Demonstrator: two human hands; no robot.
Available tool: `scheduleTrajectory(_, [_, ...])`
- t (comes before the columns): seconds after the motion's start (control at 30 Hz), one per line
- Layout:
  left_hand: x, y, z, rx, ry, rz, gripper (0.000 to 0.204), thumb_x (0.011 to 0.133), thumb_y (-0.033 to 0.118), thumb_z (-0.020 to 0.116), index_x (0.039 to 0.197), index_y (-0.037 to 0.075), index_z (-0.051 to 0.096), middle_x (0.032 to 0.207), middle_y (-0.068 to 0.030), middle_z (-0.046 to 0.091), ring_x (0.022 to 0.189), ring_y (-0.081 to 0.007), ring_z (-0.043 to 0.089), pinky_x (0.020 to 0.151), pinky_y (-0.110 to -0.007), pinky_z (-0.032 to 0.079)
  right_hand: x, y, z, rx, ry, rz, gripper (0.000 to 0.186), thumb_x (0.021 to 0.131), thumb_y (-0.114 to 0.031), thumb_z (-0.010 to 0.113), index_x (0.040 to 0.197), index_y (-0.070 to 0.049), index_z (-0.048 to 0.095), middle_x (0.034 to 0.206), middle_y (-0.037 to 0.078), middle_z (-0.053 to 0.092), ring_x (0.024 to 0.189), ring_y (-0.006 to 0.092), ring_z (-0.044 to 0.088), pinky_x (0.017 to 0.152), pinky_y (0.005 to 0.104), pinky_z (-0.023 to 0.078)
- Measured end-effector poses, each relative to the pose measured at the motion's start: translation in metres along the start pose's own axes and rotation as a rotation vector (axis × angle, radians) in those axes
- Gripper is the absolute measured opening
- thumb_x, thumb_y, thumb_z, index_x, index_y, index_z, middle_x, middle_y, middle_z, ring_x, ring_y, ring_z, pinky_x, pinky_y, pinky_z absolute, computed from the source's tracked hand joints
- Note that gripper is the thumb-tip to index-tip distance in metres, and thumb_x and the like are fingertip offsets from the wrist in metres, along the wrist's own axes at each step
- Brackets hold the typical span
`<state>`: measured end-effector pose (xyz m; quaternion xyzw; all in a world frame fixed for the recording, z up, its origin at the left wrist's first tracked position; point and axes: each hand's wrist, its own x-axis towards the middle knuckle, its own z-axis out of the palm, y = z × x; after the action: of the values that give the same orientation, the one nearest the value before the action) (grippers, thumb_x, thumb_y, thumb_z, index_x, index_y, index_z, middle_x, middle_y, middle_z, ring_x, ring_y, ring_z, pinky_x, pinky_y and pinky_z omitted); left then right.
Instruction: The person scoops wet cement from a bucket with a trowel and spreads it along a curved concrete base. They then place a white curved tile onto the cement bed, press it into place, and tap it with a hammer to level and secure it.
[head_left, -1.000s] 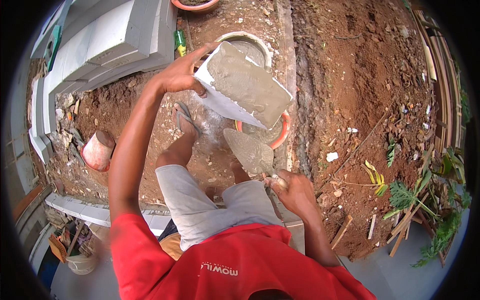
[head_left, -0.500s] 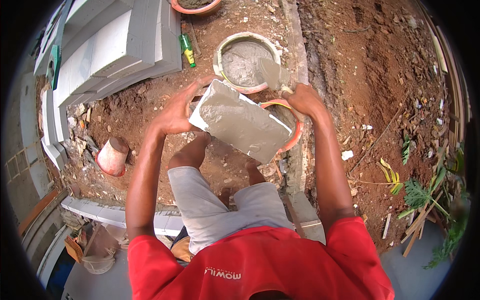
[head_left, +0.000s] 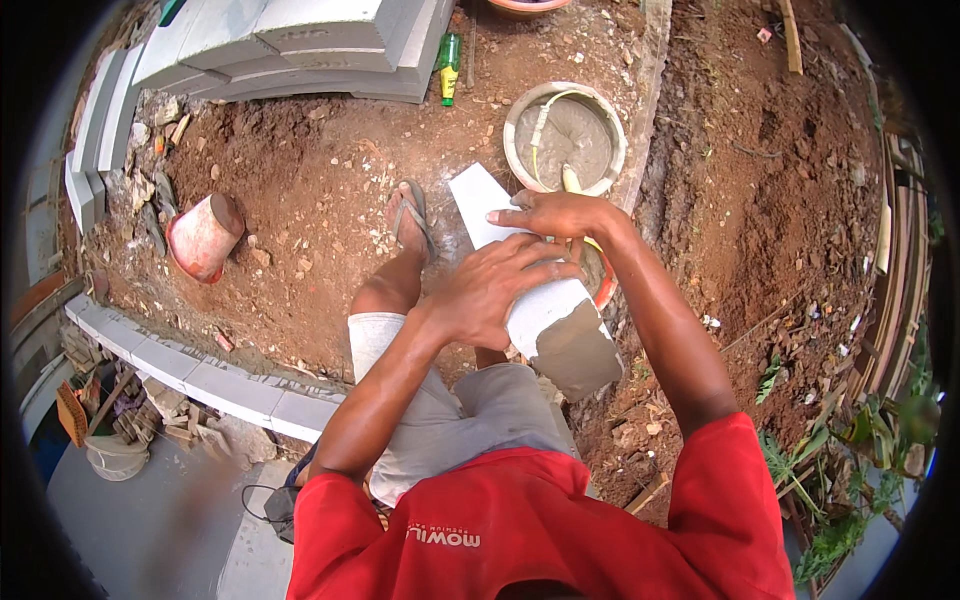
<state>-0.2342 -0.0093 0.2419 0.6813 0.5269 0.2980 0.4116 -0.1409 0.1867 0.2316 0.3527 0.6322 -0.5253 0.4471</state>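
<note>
A long white block [head_left: 476,196] with grey mortar [head_left: 576,352] on its lower end lies diagonally in both my hands. My left hand [head_left: 487,288] grips it across the middle, fingers spread over the top. My right hand [head_left: 555,218] holds it higher up, thumb across the white face. Just beyond them, a round bucket [head_left: 513,135] holds wet grey mortar, with a pale handle [head_left: 570,177] sticking up from it; the tool's blade is hidden. An orange-rimmed bucket [head_left: 605,285] is partly hidden behind the block.
Stacked white blocks [head_left: 320,30] stand upper left, near a green bottle [head_left: 449,70]. A stained pail [head_left: 205,238] lies tipped on the dirt. A low block row [head_left: 230,386] runs at lower left. Wooden planks [head_left: 900,270] and leafy cuttings [head_left: 840,520] line the right.
The block has been turned, so its broad mortar-coated face no longer shows. My right hand has let go of the trowel at the bucket and moved onto the block.
</note>
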Motion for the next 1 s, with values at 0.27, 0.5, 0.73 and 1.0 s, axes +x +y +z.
scheduleTrajectory(0.27, [-0.002,0.013,-0.007,0.007,-0.128,-0.057,0.115,0.050,0.011,0.087,0.157,0.026,0.049,0.162,-0.0049,0.048,0.148,-0.0335,0.046,0.123,-0.049,0.040,0.051,-0.011,0.021,-0.368,-0.093,0.043,0.104,0.082,-0.084,0.064,0.116,0.013,0.074,0.117,0.030,0.074,0.104,0.0374,0.073,0.087,0.0470,0.059])
scheduleTrajectory(0.5, [-0.002,0.006,-0.017,-0.009,-0.062,0.017,0.113,0.051,0.013,0.083,0.158,0.022,0.048,0.158,-0.0098,0.051,0.148,-0.0324,0.048,0.124,-0.048,0.039,0.140,0.007,0.021,-0.539,-0.287,0.185,0.065,0.089,-0.059,0.072,0.131,-0.010,0.076,0.134,0.015,0.073,0.120,0.0333,0.069,0.101,0.0532,0.055])
scheduleTrajectory(0.73, [-0.023,-0.005,-0.008,-0.046,0.026,0.039,0.109,0.052,0.014,0.080,0.157,0.021,0.050,0.154,-0.0099,0.055,0.146,-0.0334,0.048,0.123,-0.048,0.040,0.124,-0.014,0.046,-0.577,-0.181,0.317,0.085,0.082,-0.063,0.076,0.147,-0.014,0.052,0.148,0.026,0.053,0.133,0.0414,0.057,0.110,0.0550,0.049])
scheduleTrajectory(1.0, [-0.026,-0.002,-0.008,-0.042,-0.031,-0.014,0.102,0.053,0.010,0.077,0.153,0.019,0.054,0.151,-0.0082,0.057,0.144,-0.0326,0.050,0.121,-0.047,0.043,0.100,-0.017,0.060,-0.705,0.037,0.232,0.117,0.078,-0.072,0.072,0.171,-0.018,0.025,0.165,0.034,0.033,0.146,0.0506,0.046,0.119,0.0550,0.042])
